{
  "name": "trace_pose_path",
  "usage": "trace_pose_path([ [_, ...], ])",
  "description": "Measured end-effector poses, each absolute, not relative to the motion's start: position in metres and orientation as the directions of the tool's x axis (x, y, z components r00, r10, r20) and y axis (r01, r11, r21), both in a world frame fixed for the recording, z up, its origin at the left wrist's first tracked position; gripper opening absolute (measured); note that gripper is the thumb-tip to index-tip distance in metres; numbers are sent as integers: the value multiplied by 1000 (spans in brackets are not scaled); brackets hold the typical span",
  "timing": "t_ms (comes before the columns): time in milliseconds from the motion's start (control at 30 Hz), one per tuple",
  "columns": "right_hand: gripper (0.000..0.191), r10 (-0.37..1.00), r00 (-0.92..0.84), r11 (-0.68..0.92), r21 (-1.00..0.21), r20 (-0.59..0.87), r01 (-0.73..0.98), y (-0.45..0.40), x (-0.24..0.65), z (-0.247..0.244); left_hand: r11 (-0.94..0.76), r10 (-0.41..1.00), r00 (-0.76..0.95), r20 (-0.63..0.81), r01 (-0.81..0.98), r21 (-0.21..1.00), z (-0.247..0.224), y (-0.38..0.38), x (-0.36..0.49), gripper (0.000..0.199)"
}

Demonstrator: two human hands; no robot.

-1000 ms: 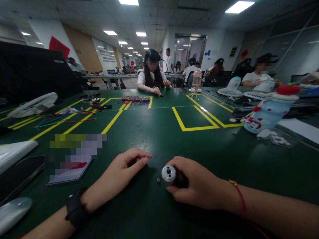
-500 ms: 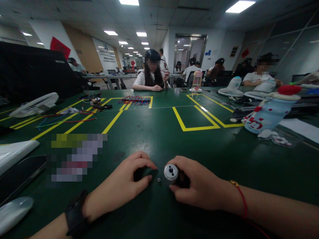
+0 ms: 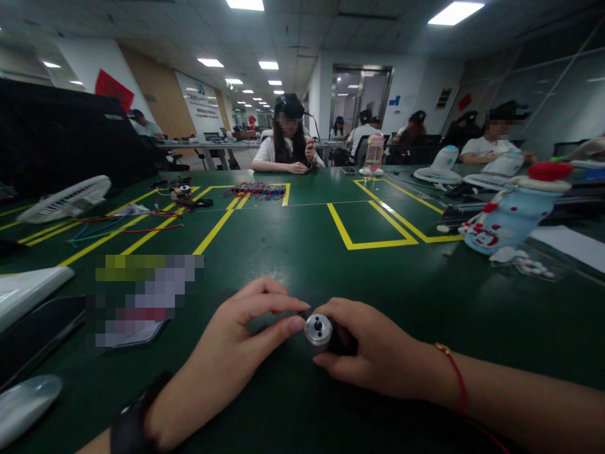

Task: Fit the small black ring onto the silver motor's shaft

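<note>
A small cylindrical metal motor [image 3: 318,335], its round end showing a central shaft and dark holes, stands upright in my right hand [image 3: 366,343]. That hand's fingers and thumb wrap round it from the right. My left hand [image 3: 258,337] is just left of the motor, its thumb and index finger nearly meeting in a pinch beside the motor's upper rim. What is between these fingertips is too small and dark to make out. No small metal ring shows on the tabletop now. Both hands are low over the green table [image 3: 278,252].
A pixelated packet [image 3: 151,302], a computer mouse [image 3: 29,407] and a fan [image 3: 66,198] lie to the left. Loose wires [image 3: 259,191] sit farther back. A blue bottle [image 3: 513,214] stands at right. Across the table sits a person [image 3: 287,142].
My left hand has moved right and its thumb and index finger have closed up beside the motor. The small metal ring has gone from view. The motor has shifted slightly left.
</note>
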State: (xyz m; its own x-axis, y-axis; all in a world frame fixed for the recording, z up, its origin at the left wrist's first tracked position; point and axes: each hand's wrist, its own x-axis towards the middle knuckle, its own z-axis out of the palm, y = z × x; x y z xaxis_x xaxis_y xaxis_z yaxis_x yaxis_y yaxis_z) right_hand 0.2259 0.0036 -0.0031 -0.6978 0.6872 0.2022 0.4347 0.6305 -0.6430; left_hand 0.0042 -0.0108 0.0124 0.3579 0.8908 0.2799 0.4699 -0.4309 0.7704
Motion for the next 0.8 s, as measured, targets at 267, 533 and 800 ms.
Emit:
trace_pose_path([
  [267, 23, 656, -720, 687, -574, 226, 445, 5, 225, -6, -455, 868, 428, 251, 486, 746, 21, -20, 21, 21],
  [533, 32, 672, -711, 650, -627, 208, 430, 3, 227, -2, -285, 929, 353, 110, 494, 822, 14, -14, 7, 22],
  [800, 29, 706, -681, 610, -654, 194, 447, 1, 227, 1, -36, 984, 173, -32, 374, 927, -4, 10, -15, 26],
])
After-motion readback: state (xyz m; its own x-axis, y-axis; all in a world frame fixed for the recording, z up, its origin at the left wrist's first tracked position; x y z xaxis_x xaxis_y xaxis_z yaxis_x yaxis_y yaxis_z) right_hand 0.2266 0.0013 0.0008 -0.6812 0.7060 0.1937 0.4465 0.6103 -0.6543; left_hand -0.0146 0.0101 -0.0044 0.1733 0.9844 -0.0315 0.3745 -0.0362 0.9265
